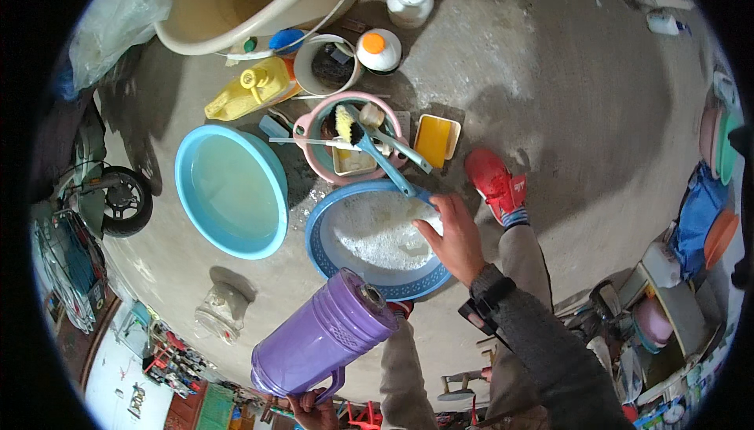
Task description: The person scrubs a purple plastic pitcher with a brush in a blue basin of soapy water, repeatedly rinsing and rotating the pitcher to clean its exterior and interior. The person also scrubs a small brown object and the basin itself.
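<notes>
My left hand (pixel 315 411) grips the handle of a purple thermos flask (pixel 321 333), which is tilted over the near side of a blue basin (pixel 321 265). The flask's round end with a dark, recessed centre points up and right. Soapy water with white foam (pixel 377 235) fills the basin. Over the basin's right rim is my right hand (pixel 456 241), fingers apart and holding nothing. Just beyond its fingertips lies the blue handle of a scrubbing brush (pixel 380 159) with yellow and black bristles. That brush rests across a pink-rimmed basin (pixel 303 156) holding several small items.
A light-blue basin (pixel 280 212) of cloudy water stands left. Behind are a yellow jug (pixel 247 91), a white bucket (pixel 303 65), an orange-capped bottle (pixel 383 56), a pump bottle (pixel 410 3) and a large beige tub (pixel 194 41). A yellow soap box (pixel 433 141) lies near my red shoe (pixel 492 179).
</notes>
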A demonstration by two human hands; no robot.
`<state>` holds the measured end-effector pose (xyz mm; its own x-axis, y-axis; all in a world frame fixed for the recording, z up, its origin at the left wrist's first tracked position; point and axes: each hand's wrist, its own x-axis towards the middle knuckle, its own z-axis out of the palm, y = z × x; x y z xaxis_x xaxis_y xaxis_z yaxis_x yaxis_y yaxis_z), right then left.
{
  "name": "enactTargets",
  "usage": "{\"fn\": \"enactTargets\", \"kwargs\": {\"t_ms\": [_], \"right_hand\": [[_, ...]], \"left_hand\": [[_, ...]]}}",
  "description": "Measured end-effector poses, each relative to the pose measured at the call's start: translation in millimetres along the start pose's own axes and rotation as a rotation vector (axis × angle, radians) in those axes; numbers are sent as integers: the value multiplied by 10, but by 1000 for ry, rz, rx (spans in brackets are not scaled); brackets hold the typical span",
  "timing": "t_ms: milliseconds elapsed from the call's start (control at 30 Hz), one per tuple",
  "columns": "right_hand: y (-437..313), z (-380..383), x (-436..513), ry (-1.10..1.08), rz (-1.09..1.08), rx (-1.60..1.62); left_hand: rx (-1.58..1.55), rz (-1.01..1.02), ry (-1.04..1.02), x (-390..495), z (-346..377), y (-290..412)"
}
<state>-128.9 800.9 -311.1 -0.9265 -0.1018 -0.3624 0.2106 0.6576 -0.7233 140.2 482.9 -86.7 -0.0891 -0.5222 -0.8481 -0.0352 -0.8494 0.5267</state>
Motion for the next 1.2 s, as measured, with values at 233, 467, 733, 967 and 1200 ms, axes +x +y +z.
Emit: {"fn": "enactTargets", "kwargs": {"t_ms": [233,467,733,967,1200], "right_hand": [[-90,596,744,-193,-93,-321],[-86,265,251,-261,36,-144],[-439,-358,-1082,-510,199,-32],[-350,-599,-1070,-348,203,144],[-133,-294,-1105,-417,151,-59]], "left_hand": [[-139,28,140,98,-5,-284],[-274,-32,69,153,-144,-586],[-307,14,152,200,2,-807],[-278,51,49,303,30,-814],[-217,70,144,487,66,-792]]}}
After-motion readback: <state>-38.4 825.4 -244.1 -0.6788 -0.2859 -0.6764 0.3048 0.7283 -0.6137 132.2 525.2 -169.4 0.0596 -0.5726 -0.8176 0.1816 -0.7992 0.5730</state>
